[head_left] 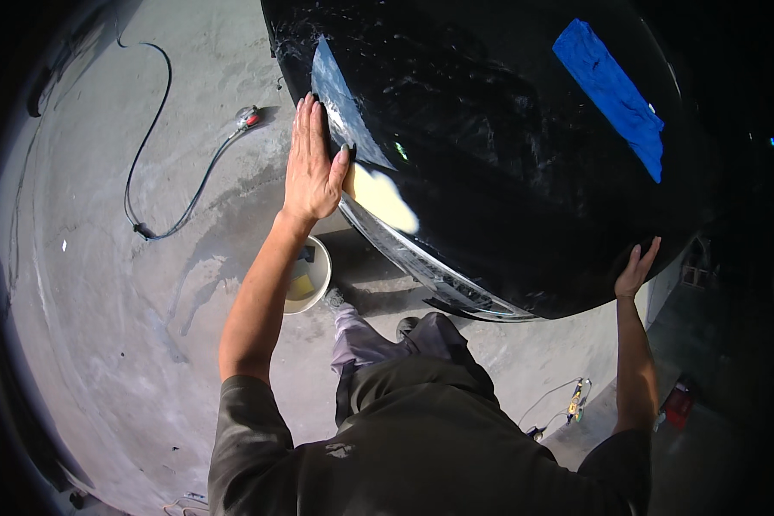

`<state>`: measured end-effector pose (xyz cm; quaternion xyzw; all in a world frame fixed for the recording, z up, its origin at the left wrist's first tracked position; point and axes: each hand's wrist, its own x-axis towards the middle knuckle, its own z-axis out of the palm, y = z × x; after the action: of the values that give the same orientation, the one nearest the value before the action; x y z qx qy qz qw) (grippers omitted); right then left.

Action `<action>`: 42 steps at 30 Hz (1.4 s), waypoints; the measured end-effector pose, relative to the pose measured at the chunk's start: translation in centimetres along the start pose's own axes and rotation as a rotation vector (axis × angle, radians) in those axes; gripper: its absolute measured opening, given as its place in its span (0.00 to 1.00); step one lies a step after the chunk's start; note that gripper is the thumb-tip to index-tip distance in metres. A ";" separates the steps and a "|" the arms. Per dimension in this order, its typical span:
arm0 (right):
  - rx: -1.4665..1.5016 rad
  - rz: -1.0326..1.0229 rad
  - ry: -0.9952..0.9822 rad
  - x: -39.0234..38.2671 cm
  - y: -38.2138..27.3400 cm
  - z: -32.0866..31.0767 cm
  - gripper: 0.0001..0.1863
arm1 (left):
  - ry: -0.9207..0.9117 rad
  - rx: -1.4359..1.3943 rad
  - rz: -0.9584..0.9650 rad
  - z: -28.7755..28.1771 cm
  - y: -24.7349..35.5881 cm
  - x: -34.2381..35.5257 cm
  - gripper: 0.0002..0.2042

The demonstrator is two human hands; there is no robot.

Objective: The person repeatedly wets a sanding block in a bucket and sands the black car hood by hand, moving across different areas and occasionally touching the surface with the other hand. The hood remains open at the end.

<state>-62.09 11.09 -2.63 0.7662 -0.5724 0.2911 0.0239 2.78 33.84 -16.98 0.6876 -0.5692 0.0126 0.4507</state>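
Observation:
My left hand (312, 172) lies flat along the side edge of a black car body panel (473, 215), fingers stretched and pointing forward, with nothing in it. Beside that hand the panel carries a bright grey-blue patch (342, 103) and, nearer me, a pale yellow patch (384, 199). At the far right end of the panel, my right hand (638, 268) rests on the edge. Its fingers are extended and hold nothing; part of it is in shadow. A clear headlight (443, 279) curves along the panel's near edge between my hands.
A blue cloth (611, 95) lies on the panel's right part. A small sander-like tool (248, 118) with a dark hose (129, 185) sits on the concrete floor at left. By my feet stands a pale bucket (326, 267) with a yellow piece inside. A yellow corded item (576, 402) lies lower right.

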 end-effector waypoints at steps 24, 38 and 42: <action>-0.011 0.010 0.023 0.4 0.1 0.3 0.38 | -0.134 -0.021 0.165 2.4 12.7 -6.8 0.46; 0.008 0.022 0.021 0.0 0.0 0.2 0.36 | -0.164 -0.015 -0.004 4.0 14.0 -5.4 0.45; 0.024 0.024 0.023 0.1 -0.2 0.1 0.35 | -0.168 -0.090 0.126 3.6 17.5 -6.2 0.48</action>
<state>-61.81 11.03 -2.64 0.7562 -0.5776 0.3071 0.0180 -15.06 37.32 -11.86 0.6280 -0.6470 -0.0424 0.4303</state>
